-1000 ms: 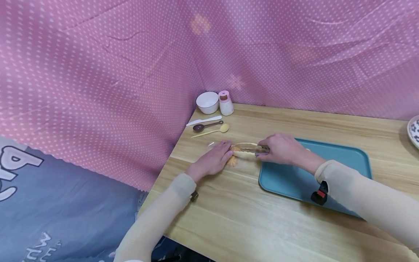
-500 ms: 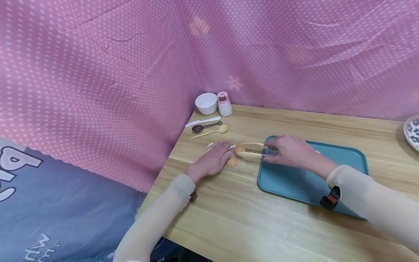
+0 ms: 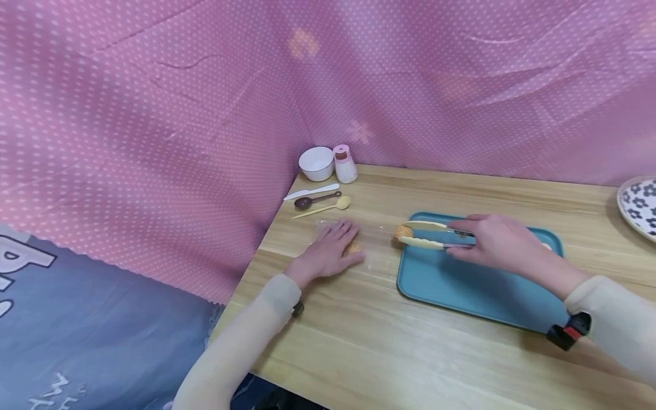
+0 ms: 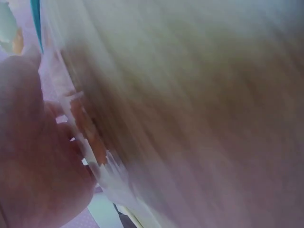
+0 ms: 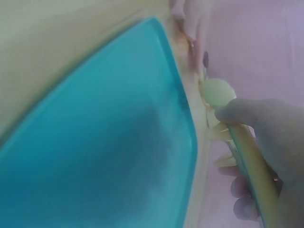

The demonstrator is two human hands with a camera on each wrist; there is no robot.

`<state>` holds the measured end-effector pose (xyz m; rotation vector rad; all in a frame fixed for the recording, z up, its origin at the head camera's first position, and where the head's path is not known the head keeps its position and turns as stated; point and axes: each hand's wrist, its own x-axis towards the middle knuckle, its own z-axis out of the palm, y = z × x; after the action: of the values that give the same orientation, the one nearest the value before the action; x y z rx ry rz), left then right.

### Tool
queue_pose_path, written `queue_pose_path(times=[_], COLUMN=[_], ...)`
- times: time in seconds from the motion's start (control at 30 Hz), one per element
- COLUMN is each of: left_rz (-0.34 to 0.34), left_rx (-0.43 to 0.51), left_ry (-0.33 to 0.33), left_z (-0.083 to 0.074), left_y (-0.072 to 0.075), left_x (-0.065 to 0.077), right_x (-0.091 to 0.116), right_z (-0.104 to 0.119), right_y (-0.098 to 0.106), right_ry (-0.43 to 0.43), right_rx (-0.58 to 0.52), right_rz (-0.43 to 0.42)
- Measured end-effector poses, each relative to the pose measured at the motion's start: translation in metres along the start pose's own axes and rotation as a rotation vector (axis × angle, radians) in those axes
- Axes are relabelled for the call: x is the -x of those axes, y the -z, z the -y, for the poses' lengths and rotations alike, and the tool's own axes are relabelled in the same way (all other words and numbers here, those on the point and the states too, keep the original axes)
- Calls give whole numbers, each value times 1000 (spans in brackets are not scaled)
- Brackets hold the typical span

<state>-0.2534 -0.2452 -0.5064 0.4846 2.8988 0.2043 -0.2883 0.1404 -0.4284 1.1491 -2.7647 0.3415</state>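
Note:
My left hand [image 3: 325,253] lies with its fingers spread on a clear plastic bag [image 3: 378,246] on the table. An orange-brown piece [image 3: 353,248] shows partly from under that hand; the rest of it is hidden. In my right hand [image 3: 504,245] I grip a pair of tongs [image 3: 422,243] with cream-coloured, scalloped tips. Between the tips is a round, golden-brown ball [image 3: 402,232], at the left edge of the blue tray [image 3: 461,290]. The right wrist view shows my thumb and fingers around the tongs' handle [image 5: 256,171].
Toward the back left stand a white bowl [image 3: 316,164] and a pink-topped bottle [image 3: 345,165]. Before them lie a white knife [image 3: 312,191], a dark spoon [image 3: 304,203] and a yellow spoon [image 3: 342,203]. A flower-patterned plate [image 3: 638,208] sits far right. On the tray is a small pale item [image 3: 546,246].
My right hand has drawn the tongs and the ball to the right, away from my left hand, to the tray's edge. My left hand stays on the bag, its fingers now more spread.

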Motion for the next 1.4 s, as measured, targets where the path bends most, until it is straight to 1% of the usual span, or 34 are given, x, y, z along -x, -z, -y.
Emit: queue_pose_path(times=[0.07, 0.2, 0.33, 0.43, 0.57, 0.67, 0.73, 0.93, 1.17, 1.3, 1.4], left_rz=[7, 10, -3, -9, 2, 22, 33, 50, 73, 67, 63], left_rx=[3, -10, 7, 22, 11, -11, -18, -26, -11, -19, -14], left_ry=[6, 31, 45, 51, 48, 29, 15, -14, -16, -19, -20], left_z=[-1, -1, -2, -3, -1, -1, -2, -4, -2, -1, -1], left_y=[0, -1, 2, 4, 5, 6, 7, 14, 15, 13, 13], left_x=[1, 4, 6, 5, 5, 5, 5, 7, 8, 6, 6], right_x=[13, 37, 64, 83, 97, 104, 107, 112, 113, 113, 113], right_z=[-6, -20, -36, -46, -55, -57, -58, -60, -64, -67, -68], right_y=[6, 16, 22, 24, 20, 17, 15, 13, 10, 10, 9], right_ry=[-7, -33, -92, -127, -130, -131, -147, -202, -202, -202, -186], right_rx=[24, 41, 38, 51, 73, 78, 77, 65, 64, 59, 60], right_rz=[-29, -45, -41, -51, -75, -86, -78, -13, 28, 25, -8])
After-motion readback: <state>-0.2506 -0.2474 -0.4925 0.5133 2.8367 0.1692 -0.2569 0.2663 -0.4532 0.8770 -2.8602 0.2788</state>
